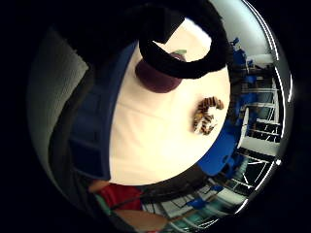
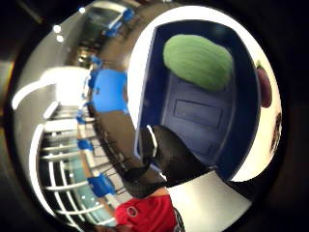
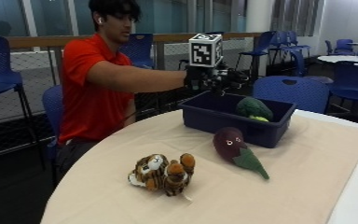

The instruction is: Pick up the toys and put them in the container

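Note:
My gloved right hand (image 3: 211,78) hovers above the near-left rim of the dark blue container (image 3: 229,122), its fingers loosely curled and holding nothing. A green plush toy (image 3: 253,108) lies inside the container (image 2: 198,113) and shows large in the thumb side view (image 2: 198,60). On the beige tablecloth in front of the container lies a purple eggplant plush (image 3: 229,142) with a green stalk, also in the little finger side view (image 1: 155,80). Nearer the table's front lies a striped tiger plush (image 3: 163,172), seen too from the palm (image 1: 208,115).
The round table (image 3: 303,186) has bare cloth right of the eggplant and around the tiger. Blue chairs (image 3: 291,91) stand behind the container, and a second table (image 3: 347,58) is at the far right. The person's other hand is out of view.

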